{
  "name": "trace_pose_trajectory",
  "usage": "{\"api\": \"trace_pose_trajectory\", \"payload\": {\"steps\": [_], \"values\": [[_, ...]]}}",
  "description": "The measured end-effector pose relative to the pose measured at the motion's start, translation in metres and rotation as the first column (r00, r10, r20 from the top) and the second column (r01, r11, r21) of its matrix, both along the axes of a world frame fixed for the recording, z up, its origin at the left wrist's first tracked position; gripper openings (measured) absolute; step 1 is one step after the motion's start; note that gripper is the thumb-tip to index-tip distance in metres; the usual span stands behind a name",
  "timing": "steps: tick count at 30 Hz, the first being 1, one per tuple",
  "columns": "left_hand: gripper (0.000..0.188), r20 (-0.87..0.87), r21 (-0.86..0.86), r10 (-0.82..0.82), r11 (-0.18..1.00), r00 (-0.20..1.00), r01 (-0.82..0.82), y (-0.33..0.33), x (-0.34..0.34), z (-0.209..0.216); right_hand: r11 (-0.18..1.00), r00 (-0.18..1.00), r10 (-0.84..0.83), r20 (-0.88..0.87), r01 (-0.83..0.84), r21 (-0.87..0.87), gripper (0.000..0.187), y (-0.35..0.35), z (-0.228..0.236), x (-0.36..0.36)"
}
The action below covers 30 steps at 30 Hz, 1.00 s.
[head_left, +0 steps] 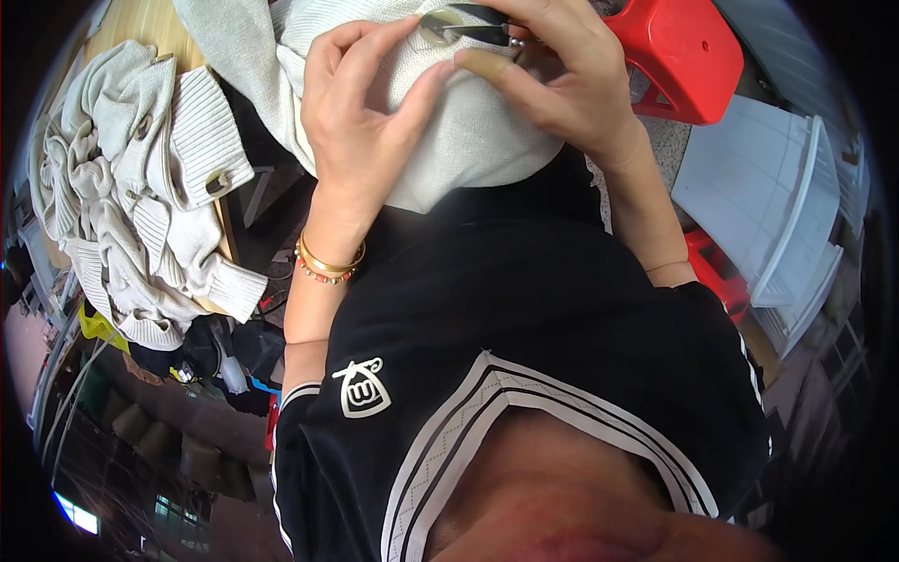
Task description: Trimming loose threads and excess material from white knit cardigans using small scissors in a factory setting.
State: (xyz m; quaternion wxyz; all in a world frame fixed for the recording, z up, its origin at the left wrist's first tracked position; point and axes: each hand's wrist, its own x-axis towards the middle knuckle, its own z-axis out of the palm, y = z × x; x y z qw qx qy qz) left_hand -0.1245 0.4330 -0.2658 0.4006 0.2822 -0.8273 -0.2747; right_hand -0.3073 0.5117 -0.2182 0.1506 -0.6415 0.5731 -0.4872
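Head view, nearest first: the person's black short-sleeved shirt with white striped trim (524,318) fills the lower middle of the picture, and both bare forearms rise from it toward the upper edge. On the left wrist sit a gold bangle and a beaded bracelet (328,265). Above it, the left hand (361,117) lies on a cream ribbed knit garment (468,140) bunched over the lap, with fingers curled and the thumb pressed into the fabric, pinching the knit just under a round pale button (437,28). The right hand (562,80) comes in from the other side, closed around a small dark tool (482,33) whose tip lies against that button; whether it is a pair of snips or something else cannot be told. The thumbs of the two hands almost meet on the knit.

Farther left, a pile of cream ribbed knit pieces with buttons (140,187) lies heaped on the near edge of a wooden worktop (150,23), partly hanging over it. Beyond the right hand stands a red plastic stool (679,56), and to its right a white slatted plastic crate (768,187).
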Motion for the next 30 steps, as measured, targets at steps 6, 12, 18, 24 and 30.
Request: {"api": "trace_pose_trajectory", "payload": {"steps": [6, 12, 18, 24, 30], "values": [[0.030, -0.036, 0.194, 0.044, 0.980, 0.998, -0.036, -0.005, 0.000, -0.001, 0.995, 0.994, 0.020, -0.103, -0.009, 0.100, 0.043, -0.005, -0.007, -0.002], [0.020, -0.041, 0.023, 0.051, 0.998, 0.998, -0.050, -0.005, 0.001, 0.002, 0.997, 0.991, 0.009, -0.134, 0.001, 0.075, 0.043, -0.009, -0.012, -0.008], [0.017, -0.192, 0.306, 0.031, 0.952, 0.981, 0.029, -0.004, -0.003, 0.005, 0.980, 0.993, 0.114, 0.039, -0.106, -0.170, 0.039, -0.018, -0.027, -0.012], [0.016, -0.146, 0.337, 0.035, 0.941, 0.989, 0.016, -0.007, -0.009, 0.009, 0.988, 0.989, 0.042, 0.139, -0.062, 0.141, 0.032, -0.013, -0.018, -0.012], [0.014, -0.165, 0.372, 0.047, 0.928, 0.985, 0.018, -0.008, -0.011, 0.011, 0.989, 0.973, 0.044, 0.225, -0.074, 0.128, 0.027, -0.017, -0.015, -0.010]]}}
